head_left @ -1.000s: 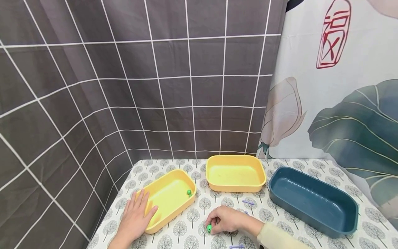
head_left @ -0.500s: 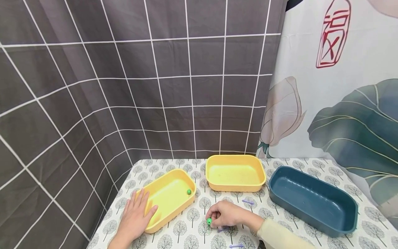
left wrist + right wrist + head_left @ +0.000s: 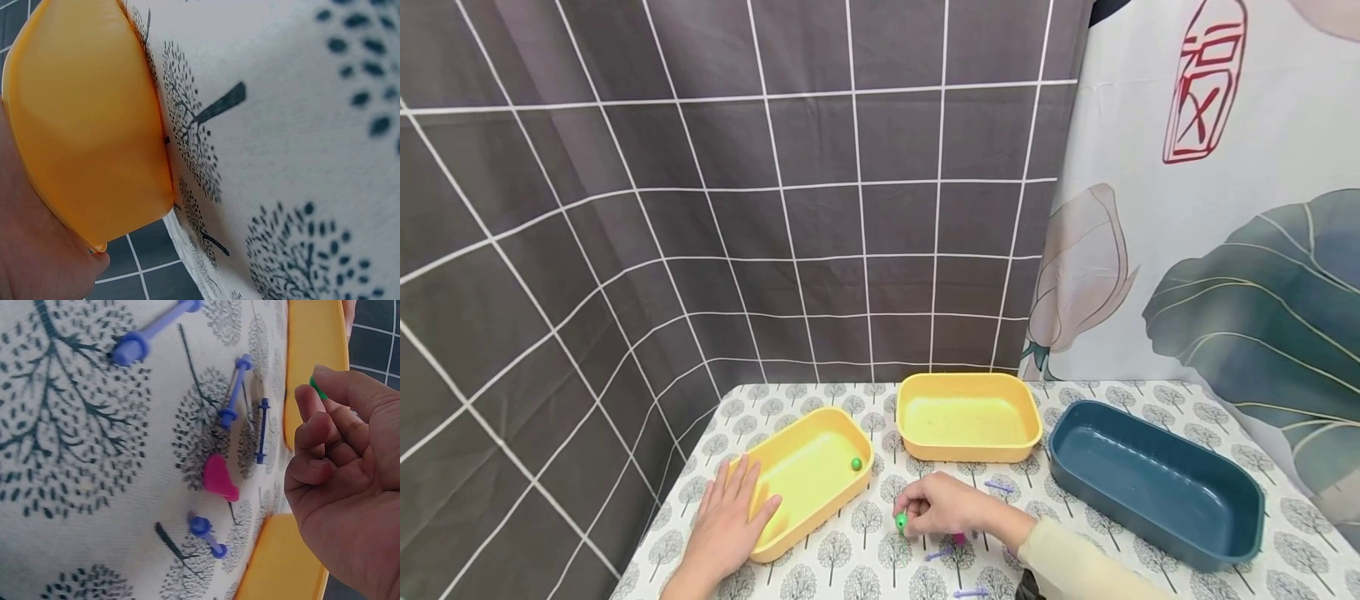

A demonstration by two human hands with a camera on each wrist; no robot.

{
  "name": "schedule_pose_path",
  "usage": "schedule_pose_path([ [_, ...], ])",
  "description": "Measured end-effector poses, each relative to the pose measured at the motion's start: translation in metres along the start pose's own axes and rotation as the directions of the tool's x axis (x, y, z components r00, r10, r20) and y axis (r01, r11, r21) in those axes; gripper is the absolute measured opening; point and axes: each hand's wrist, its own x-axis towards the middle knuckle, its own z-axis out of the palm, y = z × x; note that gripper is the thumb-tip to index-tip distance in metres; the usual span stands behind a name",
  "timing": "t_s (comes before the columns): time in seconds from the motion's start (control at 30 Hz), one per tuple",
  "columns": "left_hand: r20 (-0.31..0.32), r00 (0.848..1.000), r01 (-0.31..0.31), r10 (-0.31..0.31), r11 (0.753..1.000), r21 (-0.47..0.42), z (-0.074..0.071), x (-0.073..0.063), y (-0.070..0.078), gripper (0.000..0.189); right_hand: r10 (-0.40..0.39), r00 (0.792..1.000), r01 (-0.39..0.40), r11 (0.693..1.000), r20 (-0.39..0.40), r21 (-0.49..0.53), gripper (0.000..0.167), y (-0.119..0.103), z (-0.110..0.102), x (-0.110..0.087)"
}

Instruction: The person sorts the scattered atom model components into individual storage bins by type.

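Right hand (image 3: 942, 506) pinches green ball (image 3: 901, 522), bottom centre of head view | left hand (image 3: 724, 515) spread, resting on left yellow tray (image 3: 801, 477), lower left of centre | second green ball (image 3: 856, 463) inside that tray, at its right end | purple rods (image 3: 263, 431) and pink piece (image 3: 217, 477) on patterned cloth (image 3: 134, 509) near right hand | blue tray (image 3: 1150, 485), lower right.

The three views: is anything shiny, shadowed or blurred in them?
Head view: a faint sheen inside the dark blue bin, a soft shadow beside the left hand in the left yellow bin; left wrist view: tablecloth print softens at upper right; right wrist view: the upper-left purple rod looks slightly blurred.
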Motion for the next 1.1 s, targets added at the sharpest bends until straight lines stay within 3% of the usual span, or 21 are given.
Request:
schedule_pose_path([
  [0.33,-0.008,1.000,-0.002,0.002,1.000,-0.001,0.001,0.001,0.000,0.076,-0.034,0.999,0.034,0.999,-0.002,-0.027,0.016,-0.004,-0.008,0.008],
  [0.6,-0.011,1.000,0.000,0.000,1.000,0.006,0.001,0.000,0.000,0.075,0.037,0.999,-0.037,0.999,-0.030,0.022,0.019,-0.008,-0.009,0.012],
  [0.9,-0.007,1.000,0.004,-0.004,1.000,-0.001,0.002,0.001,0.000,0.076,0.001,0.999,0.000,0.999,-0.035,0.036,0.019,-0.012,-0.012,0.019],
  [1.1,-0.006,1.000,0.003,-0.003,1.000,-0.003,0.001,0.001,0.000,0.076,0.021,0.999,-0.018,0.998,-0.044,0.067,0.020,-0.015,-0.014,0.024],
])
